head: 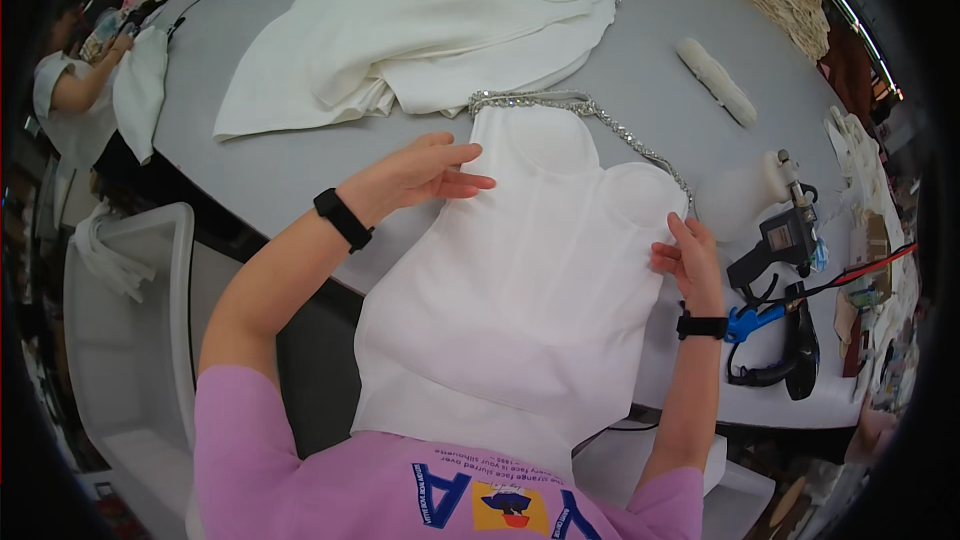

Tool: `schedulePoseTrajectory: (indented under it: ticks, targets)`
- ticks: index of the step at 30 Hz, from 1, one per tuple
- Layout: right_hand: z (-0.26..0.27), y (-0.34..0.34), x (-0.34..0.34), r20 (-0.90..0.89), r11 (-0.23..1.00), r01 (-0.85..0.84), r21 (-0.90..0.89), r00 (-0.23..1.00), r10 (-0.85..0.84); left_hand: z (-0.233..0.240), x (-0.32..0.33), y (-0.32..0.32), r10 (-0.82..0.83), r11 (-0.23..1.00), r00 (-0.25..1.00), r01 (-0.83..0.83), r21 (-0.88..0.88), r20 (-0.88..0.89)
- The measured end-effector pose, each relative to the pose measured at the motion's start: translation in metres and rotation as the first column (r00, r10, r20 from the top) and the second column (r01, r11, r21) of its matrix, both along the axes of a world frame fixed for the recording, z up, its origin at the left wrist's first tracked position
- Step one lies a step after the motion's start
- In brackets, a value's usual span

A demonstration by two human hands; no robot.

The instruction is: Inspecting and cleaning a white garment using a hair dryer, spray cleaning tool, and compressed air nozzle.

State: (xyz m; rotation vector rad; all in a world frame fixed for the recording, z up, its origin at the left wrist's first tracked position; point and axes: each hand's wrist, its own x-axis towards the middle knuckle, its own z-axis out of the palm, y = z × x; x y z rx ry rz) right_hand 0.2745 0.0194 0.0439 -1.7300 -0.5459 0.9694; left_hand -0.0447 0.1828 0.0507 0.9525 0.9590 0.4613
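A white strapless-cut dress [517, 277] lies front up on the grey table, its lower part hanging over the edge against my body. It has moulded cups, seamed boning lines and a rhinestone-trimmed strap [630, 136] along the top. My left hand [431, 172] is at the left side of the bodice, its fingers apart and the tips over the fabric. At the opposite side, below the right cup, my right hand [688, 259] has its fingers apart against the dress edge. Neither hand shows a clear grip on the cloth.
More white garments [420, 37] lie across the table [637, 30]. On the right are a rolled white cloth [716, 81], a black spray gun [780, 240] with a white bottle, a blue air blow gun [750, 322] and a black handheld tool [802, 352]. A plastic bin [184, 277] and another person [75, 90] are left.
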Motion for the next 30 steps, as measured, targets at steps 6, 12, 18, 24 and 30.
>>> schedulePoseTrajectory:
  ticks: [6, 12, 18, 24, 30]
  targets:
    - [0.029, 0.033, 0.013, -0.345, 0.973, -0.047, 0.228, 0.93, 0.126, 0.019, 0.041, 0.024, -0.028, 0.995, 0.996, 0.036, 0.096, -0.083]
    - [0.164, 0.066, 0.021, 0.137, 0.492, -0.194, 0.849, 0.979, 0.149, 0.16, 0.035, 0.058, -0.048, 0.621, 0.942, -0.232, 0.749, 0.332]
    - [0.189, 0.025, 0.018, 0.278, 0.335, -0.294, 0.895, 0.956, 0.097, 0.193, 0.023, 0.031, -0.27, 0.514, 0.866, -0.241, 0.824, 0.421]
    - [0.061, -0.051, 0.048, 0.796, 0.59, -0.711, 0.381, 0.578, 0.182, 0.042, -0.012, 0.011, -0.357, 0.128, 0.923, 0.201, 0.971, -0.144]
    - [0.009, -0.114, -0.01, 0.439, 0.73, -0.68, 0.064, 0.676, 0.592, -0.024, -0.045, -0.058, -0.369, 0.428, 0.893, 0.41, 0.805, -0.258]
